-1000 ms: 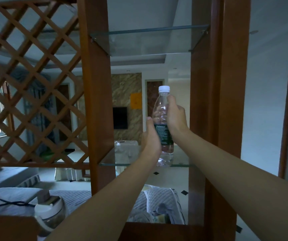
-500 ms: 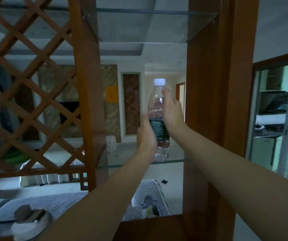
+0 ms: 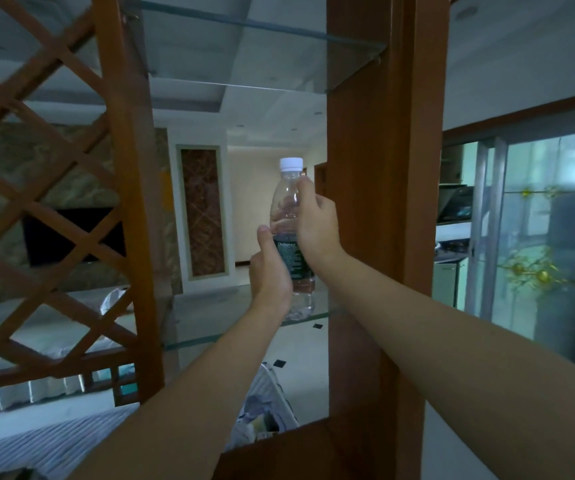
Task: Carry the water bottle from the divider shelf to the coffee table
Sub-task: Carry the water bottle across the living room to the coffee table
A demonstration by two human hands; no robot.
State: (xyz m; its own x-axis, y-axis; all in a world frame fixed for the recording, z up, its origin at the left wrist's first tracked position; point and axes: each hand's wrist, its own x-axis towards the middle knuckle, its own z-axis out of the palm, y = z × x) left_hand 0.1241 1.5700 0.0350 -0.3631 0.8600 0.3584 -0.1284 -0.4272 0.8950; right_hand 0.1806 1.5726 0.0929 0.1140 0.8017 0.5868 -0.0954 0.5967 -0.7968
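Note:
A clear plastic water bottle point(image 3: 289, 192) with a white cap and a dark green label stands upright between the wooden posts of the divider shelf. Its base is at, or just above, the glass shelf point(image 3: 210, 308); I cannot tell whether it touches. My left hand point(image 3: 270, 271) grips the lower part from the left, thumb up along the label. My right hand point(image 3: 315, 225) wraps the upper part from the right. The coffee table is not in sight.
A thick wooden post point(image 3: 381, 202) stands just right of the bottle and a thinner post point(image 3: 125, 188) with lattice point(image 3: 36, 216) to the left. Another glass shelf point(image 3: 262, 53) hangs above. Behind are a TV wall, tiled floor, and a glass sliding door point(image 3: 539, 230) on the right.
The view has swung to the right and tilted, so the kitchen door has come into view. Both hands keep the same hold on the bottle, which stays upright at the glass shelf.

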